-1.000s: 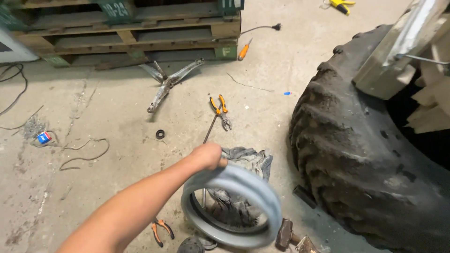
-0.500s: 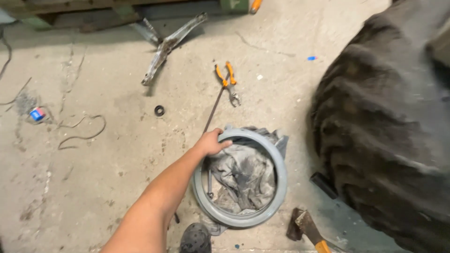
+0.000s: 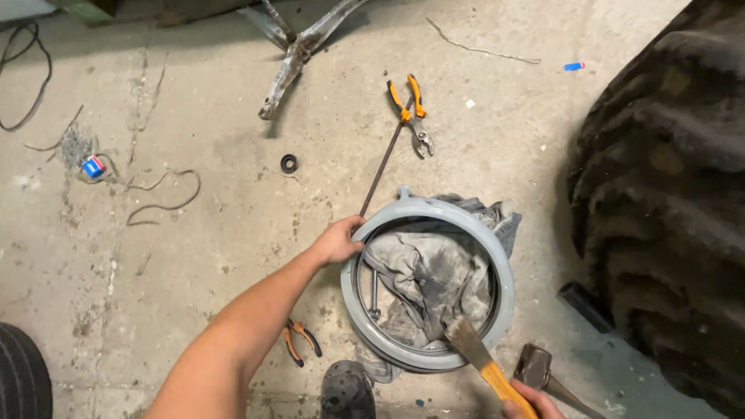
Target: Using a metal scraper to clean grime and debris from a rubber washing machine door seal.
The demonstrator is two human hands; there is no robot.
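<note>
Grey ring [image 3: 429,209] half-hides a rag [image 3: 427,268]; right hand [image 3: 535,403] is cut off.

A grey rubber ring [image 3: 506,256], wide and round with a small tab on its far edge, lies flat on the concrete floor [image 3: 194,256]. A dirty grey rag [image 3: 423,268] is bunched up inside it and spills past its far side. The left hand [image 3: 337,242] grips the ring's left rim. The right hand [image 3: 535,402] holds a yellow-handled chisel [image 3: 473,353], whose flat, rusty blade rests over the ring's near edge.
</note>
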